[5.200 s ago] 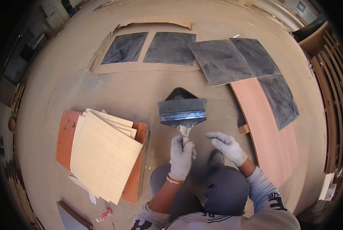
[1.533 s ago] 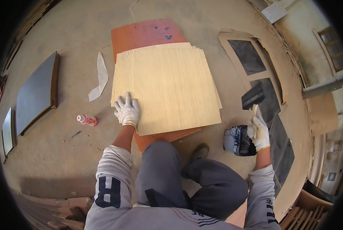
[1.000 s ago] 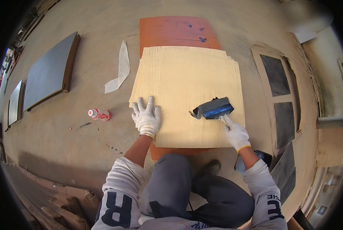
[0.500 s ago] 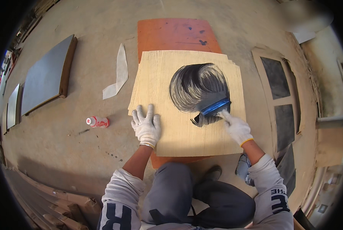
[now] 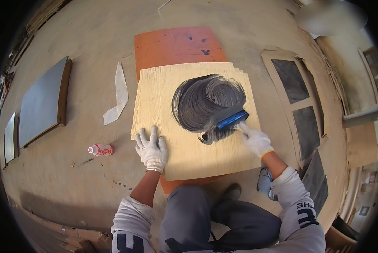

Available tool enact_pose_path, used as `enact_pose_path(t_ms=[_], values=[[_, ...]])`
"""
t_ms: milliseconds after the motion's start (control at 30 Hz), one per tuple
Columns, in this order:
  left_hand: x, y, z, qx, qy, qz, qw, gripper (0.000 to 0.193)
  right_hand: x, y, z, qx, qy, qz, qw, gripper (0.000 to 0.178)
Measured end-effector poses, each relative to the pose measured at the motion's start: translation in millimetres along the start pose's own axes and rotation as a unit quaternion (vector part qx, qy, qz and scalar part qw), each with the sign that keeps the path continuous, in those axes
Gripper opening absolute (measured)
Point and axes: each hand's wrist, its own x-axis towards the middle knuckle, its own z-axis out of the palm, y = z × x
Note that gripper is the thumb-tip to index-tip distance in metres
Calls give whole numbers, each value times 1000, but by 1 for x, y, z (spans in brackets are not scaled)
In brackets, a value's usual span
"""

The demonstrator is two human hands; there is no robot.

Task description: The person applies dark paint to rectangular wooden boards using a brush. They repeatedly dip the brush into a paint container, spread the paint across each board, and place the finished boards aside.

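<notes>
A stack of pale wood-grain sheets [image 5: 189, 160] lies in front of me, fanned slightly along its edges. Black paint or paste [image 5: 193, 101] covers a swirled round patch on the top sheet. My right hand [image 5: 256, 141], in a white knit glove, grips a wide brush [image 5: 233, 119] with a blue band and dark bristles. Its bristles rest on the lower right of the black patch. My left hand [image 5: 151, 149], gloved too, lies flat on the sheet's left edge with its fingers spread.
An orange board [image 5: 176, 46] extends from under the stack. At left are a red-and-white bottle [image 5: 101, 149], a white strip [image 5: 120, 95] and a thick grey panel [image 5: 43, 103]. Dark rectangular pieces [image 5: 289, 80] lie on brown sheeting at right. A can-like container [image 5: 265, 182] stands by my right forearm.
The whole view has shifted, so the stack sits further left and lower. The black patch looks more evenly filled, with fewer pale streaks. My left hand stays flat on the sheet.
</notes>
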Motion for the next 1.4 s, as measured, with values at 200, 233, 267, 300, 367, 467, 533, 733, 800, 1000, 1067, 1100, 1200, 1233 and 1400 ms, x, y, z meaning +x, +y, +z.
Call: enact_pose_path(t_ms=[200, 233, 267, 300, 367, 467, 533, 733, 800, 1000, 1067, 1100, 1200, 1233, 1400], values=[[0, 11, 6, 1, -23, 3, 1000, 59, 137, 2, -60, 20, 35, 62, 997, 48], [0, 8, 5, 5, -20, 2, 1000, 59, 152, -8, -66, 24, 29, 61, 997, 48], [0, 12, 7, 2, -22, 7, 1000, 59, 167, 3, -71, 19, 31, 51, 998, 48], [1, 11, 5, 5, -22, 8, 1000, 59, 177, 2, -72, 16, 29, 36, 999, 48], [1, 10, 1, 12, -25, 9, 1000, 58, 181, 16, -79, 13, 5, 34, 999, 49], [0, 8, 5, 2, -18, 12, 1000, 59, 178, 47, -86, 7, -13, 20, 1000, 52], [0, 7, 8, -2, -16, 10, 1000, 59, 166, 60, -83, 18, -19, 29, 999, 55], [-1, 7, 5, 4, -9, 12, 1000, 59, 162, 47, -85, 17, 11, 26, 999, 56], [1, 11, 11, 1, -10, 22, 1000, 59, 178, 51, -93, 6, 11, 29, 999, 58], [1, 7, 14, 12, -17, 25, 999, 58, 160, 61, -84, 16, 1, 21, 1000, 47], [0, 4, 8, 17, -17, 19, 1000, 58, 123, 52, -69, 30, -17, 43, 998, 48], [0, 5, 8, 17, -16, 18, 1000, 58, 96, 49, -64, 32, -20, 57, 998, 49], [1, 5, 7, 21, -12, 18, 1000, 58, 13, 50, -31, 39, -22, 84, 995, 51], [1, 7, 7, 17, -15, 17, 1000, 58, -16, 51, -17, 28, -32, 100, 994, 52], [1, 0, 6, 19, -11, 7, 1000, 59, -159, 17, 39, 19, -30, 93, 995, 59]])
